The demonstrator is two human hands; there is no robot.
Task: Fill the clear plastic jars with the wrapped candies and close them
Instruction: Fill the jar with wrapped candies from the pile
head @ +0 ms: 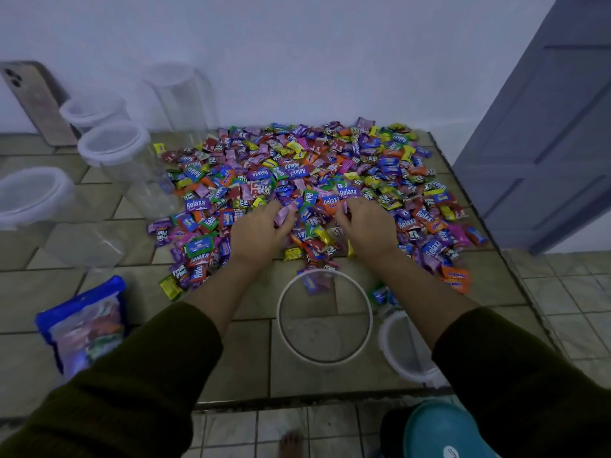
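Observation:
A wide heap of wrapped candies (380, 166) in many colours covers the tiled counter. Both hands are in the near edge of the heap. My left hand (261, 231) curls its fingers round some pink and purple candies. My right hand (367, 226) curls round candies beside it. An open clear plastic jar (284, 325) stands between my forearms, seen from above, with a few candies visible at its far side. Its white lid (393, 352) lies to the right, partly hidden by my right sleeve.
Several closed clear jars with white lids (112, 143) stand at the left. A phone (36, 104) leans on the wall at the far left. A blue-edged candy bag (86, 322) lies near left. The counter edge (297, 399) runs below the jar. A door (545, 127) stands at right.

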